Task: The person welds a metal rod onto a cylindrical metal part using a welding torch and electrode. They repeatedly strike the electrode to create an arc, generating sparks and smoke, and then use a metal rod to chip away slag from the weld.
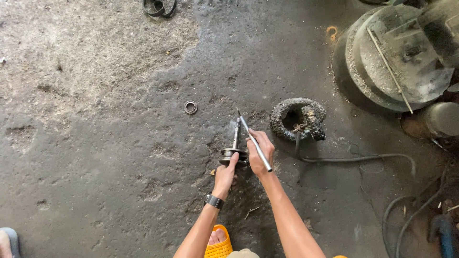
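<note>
1. Small metal bearing ring (190,107) flat on dark oily floor (119,157), alone.
2. Crusty ring-shaped burner (296,118) right of centre, black hose (354,157) running from it toward right.
3. Large round grimy machine part (397,57) top right, thin rod (389,69) lying across it.
4. Black rubber loop (158,7) at top edge.
5. Yellow clog sandal (219,246) at bottom edge.
6. Dark cables (406,220) curled bottom right.

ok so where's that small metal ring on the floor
In the head view the small metal ring lies flat on the dark floor, up and left of the left hand and the flanged shaft it holds, touching nothing.
</note>
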